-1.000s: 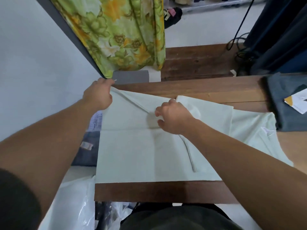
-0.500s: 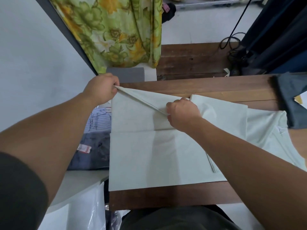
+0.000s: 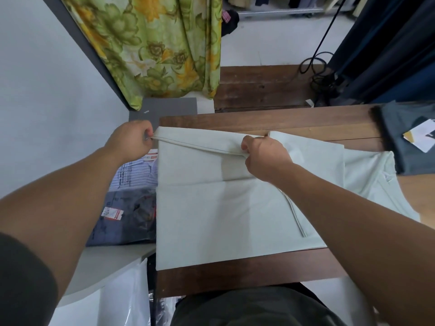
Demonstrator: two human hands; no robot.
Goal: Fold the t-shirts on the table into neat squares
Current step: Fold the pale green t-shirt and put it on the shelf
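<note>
1. A pale green t-shirt [image 3: 211, 212] lies flat on the brown desk [image 3: 235, 276], partly folded.
2. The left hand [image 3: 131, 141] pinches the shirt's edge at the far left corner, fingers curled tight.
3. The right hand [image 3: 264, 156] pinches the same edge near the far middle, fingers curled.
4. A dark grey shirt [image 3: 400, 128] with a paper tag [image 3: 421, 137] sits at the far right.
</note>
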